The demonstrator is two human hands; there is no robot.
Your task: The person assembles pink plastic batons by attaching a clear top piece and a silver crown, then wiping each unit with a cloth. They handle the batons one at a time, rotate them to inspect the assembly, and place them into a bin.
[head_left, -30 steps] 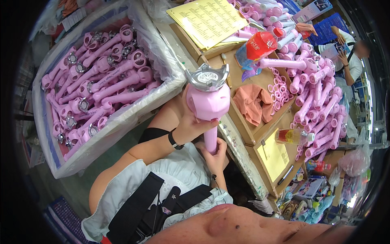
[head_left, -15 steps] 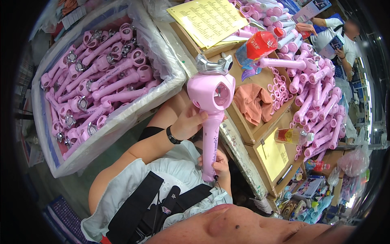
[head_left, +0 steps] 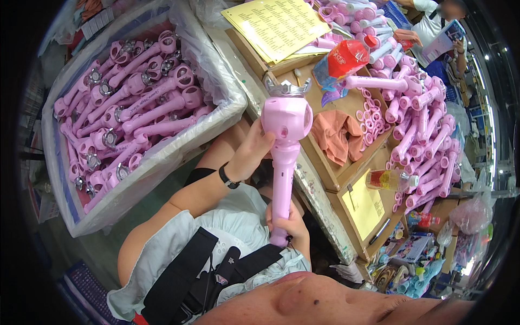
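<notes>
A pink toy wand with a silver crown top stands nearly upright in front of me, its round opening facing right. Around the lower end of its handle, my right hand is closed. My left hand, with a black wristband, is closed at the neck just under the wand's head, the thumb against the head; some of its fingers are hidden behind the wand. A short dark cord hangs at the handle's bottom end.
At left, a lined bin holds many crowned wands. The bench at right carries a cardboard tray with an orange cloth and pink rings, yellow sheets, bottles and piled wand parts. Another person stands beyond.
The wand has turned about its long axis: its opening now faces right and the handle lettering is mostly turned away. My left thumb has shifted up onto the head. The far person has moved.
</notes>
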